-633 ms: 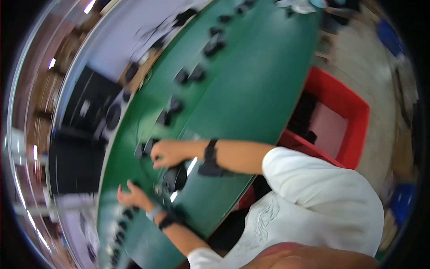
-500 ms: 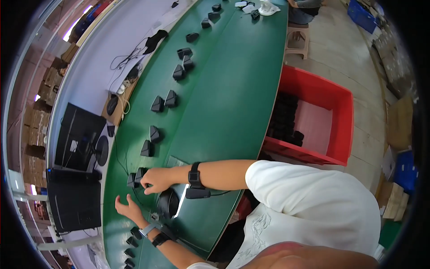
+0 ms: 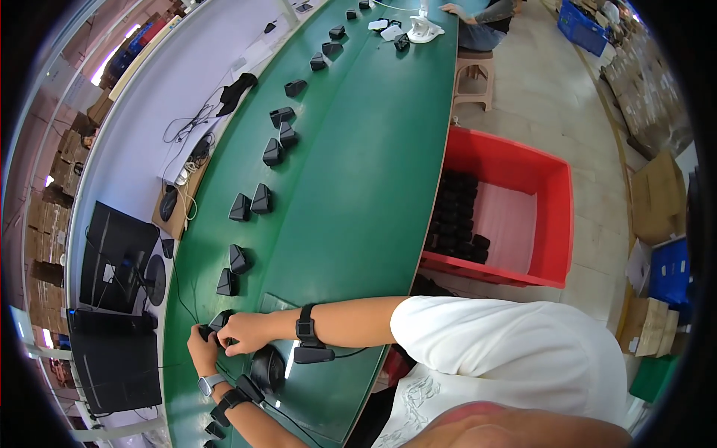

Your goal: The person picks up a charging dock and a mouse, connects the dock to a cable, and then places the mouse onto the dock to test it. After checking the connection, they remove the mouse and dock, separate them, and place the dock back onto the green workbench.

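Two black wedge-shaped units (image 3: 219, 319) sit close together on the green table (image 3: 351, 149), partly covered by my hands. My left hand (image 3: 202, 352), with a silver watch at the wrist, has its fingers closed round the nearer-to-screen unit. Right beside it, my right hand (image 3: 250, 332) is curled with fingertips pointing down; what they pinch is hidden. A rounded black object (image 3: 267, 369) stands just below my right wrist, next to a bright strip. Black straps with small boxes circle both forearms.
More black wedge-shaped units (image 3: 238, 259) run in a loose line up the table. Two monitors (image 3: 116, 362) stand at the left. A red bin (image 3: 553, 216) with stacked black pieces is beside the table. Another person's hand (image 3: 457, 11) rests at the far end.
My left hand has moved up to my right hand, and its spread fingers have closed at the black unit. The whole view has shifted, so the table appears lower and further left.
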The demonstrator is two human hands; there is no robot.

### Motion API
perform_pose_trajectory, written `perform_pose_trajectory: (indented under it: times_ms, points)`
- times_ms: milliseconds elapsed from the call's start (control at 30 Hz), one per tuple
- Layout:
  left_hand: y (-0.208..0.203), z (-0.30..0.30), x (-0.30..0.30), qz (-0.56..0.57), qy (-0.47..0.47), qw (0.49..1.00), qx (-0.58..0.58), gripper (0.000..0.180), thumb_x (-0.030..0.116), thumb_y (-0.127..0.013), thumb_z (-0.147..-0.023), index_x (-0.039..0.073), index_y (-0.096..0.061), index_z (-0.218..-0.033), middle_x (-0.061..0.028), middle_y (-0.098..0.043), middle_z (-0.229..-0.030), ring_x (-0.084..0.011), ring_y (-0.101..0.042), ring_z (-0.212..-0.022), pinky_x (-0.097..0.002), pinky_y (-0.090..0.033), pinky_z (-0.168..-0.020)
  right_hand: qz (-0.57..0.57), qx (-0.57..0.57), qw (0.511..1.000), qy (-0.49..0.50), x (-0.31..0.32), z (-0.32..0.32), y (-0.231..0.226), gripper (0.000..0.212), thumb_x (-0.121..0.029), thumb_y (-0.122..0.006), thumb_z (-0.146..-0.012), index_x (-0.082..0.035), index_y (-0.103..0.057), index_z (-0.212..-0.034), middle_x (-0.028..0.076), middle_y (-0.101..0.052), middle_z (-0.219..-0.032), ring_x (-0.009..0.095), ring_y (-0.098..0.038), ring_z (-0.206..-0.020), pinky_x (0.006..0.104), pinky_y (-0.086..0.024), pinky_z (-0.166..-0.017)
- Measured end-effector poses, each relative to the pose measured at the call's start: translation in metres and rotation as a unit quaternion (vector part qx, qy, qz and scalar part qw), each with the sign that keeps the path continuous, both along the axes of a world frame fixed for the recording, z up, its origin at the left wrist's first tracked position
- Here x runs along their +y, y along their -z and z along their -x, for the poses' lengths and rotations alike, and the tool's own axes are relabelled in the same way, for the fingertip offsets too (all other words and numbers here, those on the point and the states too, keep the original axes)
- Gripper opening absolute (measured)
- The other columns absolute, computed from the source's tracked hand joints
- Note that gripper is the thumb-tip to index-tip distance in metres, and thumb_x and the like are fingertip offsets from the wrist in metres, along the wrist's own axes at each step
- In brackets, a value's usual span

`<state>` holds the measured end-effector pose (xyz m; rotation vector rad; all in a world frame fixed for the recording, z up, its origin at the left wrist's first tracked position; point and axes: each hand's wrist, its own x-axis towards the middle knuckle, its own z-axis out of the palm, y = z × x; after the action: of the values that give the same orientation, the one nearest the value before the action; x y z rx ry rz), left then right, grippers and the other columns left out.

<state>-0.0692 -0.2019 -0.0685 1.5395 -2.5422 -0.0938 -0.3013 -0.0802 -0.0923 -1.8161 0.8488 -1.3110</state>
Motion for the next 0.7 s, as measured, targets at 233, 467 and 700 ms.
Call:
perform_pose_trajectory:
  times_ms: [233, 467, 700]
  points:
    - [0.0, 0.019, 0.072, -0.139, -0.108, 0.767, 0.617, 0.036, 0.013, -0.067, -0.101, -0.002, -0.049, -0.129, -0.0155, -0.068, -0.113, -0.0237, -0.069, -0.098, -0.034, -0.055, -0.082, -0.033, -0.047, 0.996, 0.069, -0.014, -0.015, 0.013, 0.023, -0.023, -0.067, -0.092, 0.0, -0.064, -0.092, 0.02, -0.068, -0.09, 0.039, -0.065, -0.087, 0.0488, -0.049, -0.076]
    - [-0.008, 0.028, 0.129, -0.212, 0.017, 0.689, 0.693, 0.05, 0.008, -0.06, -0.103, -0.001, -0.037, -0.147, -0.0253, -0.059, -0.128, -0.0332, -0.064, -0.119, -0.0479, -0.052, -0.11, 0.029, -0.132, 0.987, 0.088, -0.022, -0.026, 0.015, 0.018, -0.018, -0.076, -0.082, -0.002, -0.071, -0.087, 0.016, -0.066, -0.085, 0.032, -0.065, -0.081, 0.0426, -0.051, -0.073]
    - [0.007, 0.016, 0.136, -0.202, 0.029, 0.674, 0.71, 0.044, 0.006, -0.061, -0.102, -0.006, -0.045, -0.141, -0.0237, -0.057, -0.128, -0.0326, -0.062, -0.119, -0.0507, -0.053, -0.108, -0.016, -0.122, 0.992, 0.026, -0.012, -0.023, 0.006, 0.014, -0.009, -0.077, -0.083, 0.002, -0.069, -0.088, 0.012, -0.067, -0.079, 0.021, -0.063, -0.071, 0.0356, -0.049, -0.065]
